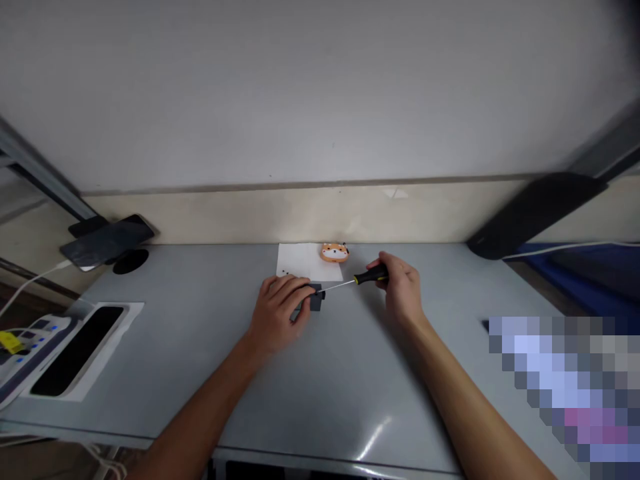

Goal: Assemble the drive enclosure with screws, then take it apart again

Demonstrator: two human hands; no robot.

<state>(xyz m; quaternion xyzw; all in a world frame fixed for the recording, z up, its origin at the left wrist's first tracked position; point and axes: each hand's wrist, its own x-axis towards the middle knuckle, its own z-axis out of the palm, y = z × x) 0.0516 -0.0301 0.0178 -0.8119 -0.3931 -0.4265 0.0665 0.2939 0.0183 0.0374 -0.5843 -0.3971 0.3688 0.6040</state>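
My left hand (280, 305) is closed around a small dark grey box-shaped device (316, 303) and holds it against the desk. Its fingers cover most of the device, so its kind cannot be told. In my right hand (401, 287) is a screwdriver (369, 274) with a black and yellow handle. The thin shaft slants down to the left, and its tip meets the device's right end near my left fingertips. Just behind lies a sheet of white paper (303, 257) with several tiny dark bits near its front left, perhaps screws. An orange and white animal-faced item (335, 253) rests on the paper's right side.
At the left are a phone (107, 243) on a stand with a white cable, a black slab (77, 350) on white paper, and a power strip (35, 353). A dark cylinder-like object (530, 217) leans at the back right. A pixelated patch covers the right front.
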